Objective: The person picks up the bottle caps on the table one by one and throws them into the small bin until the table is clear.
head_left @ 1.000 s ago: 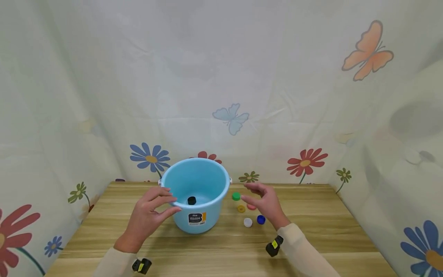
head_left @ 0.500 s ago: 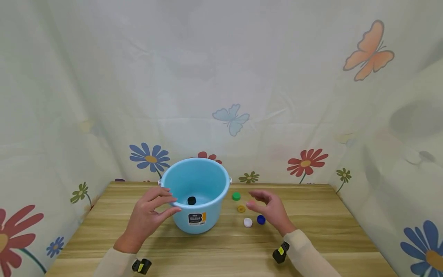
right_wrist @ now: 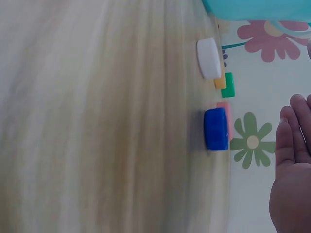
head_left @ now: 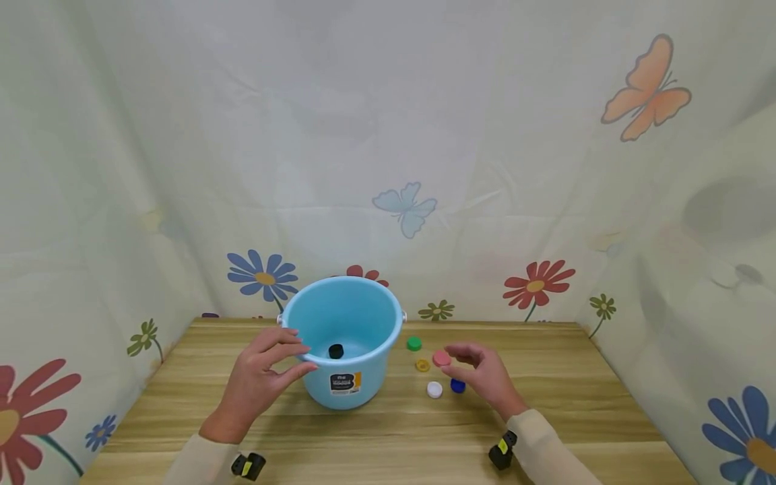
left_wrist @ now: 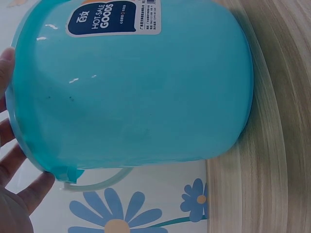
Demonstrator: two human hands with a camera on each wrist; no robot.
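Observation:
My left hand (head_left: 257,377) holds the near left rim of a light blue bucket (head_left: 372,377), thumb outside and fingers over the edge. The left wrist view shows the bucket's labelled side (left_wrist: 146,97) and fingers (left_wrist: 39,191) at the rim. A black bottle cap (head_left: 336,351) lies on the bucket's floor. Right of the bucket, my right hand (head_left: 488,377) hovers over the caps with relaxed fingers and nothing in them. Its fingertips are beside a pink cap (head_left: 441,358) and it partly covers a blue cap (head_left: 457,386). In the right wrist view the blue cap (right_wrist: 216,129) stands before the pink one.
Green (head_left: 414,343), yellow (head_left: 422,365) and white (head_left: 434,389) caps lie on the wooden table (head_left: 376,451) between bucket and right hand. The bucket's white handle (left_wrist: 102,182) hangs at its far side. A flower-printed curtain (head_left: 388,135) surrounds the table's back and sides.
My right hand has shifted right and towards me. The pink cap, partly covered and then hidden by it, shows again. The left hand and bucket have stayed put.

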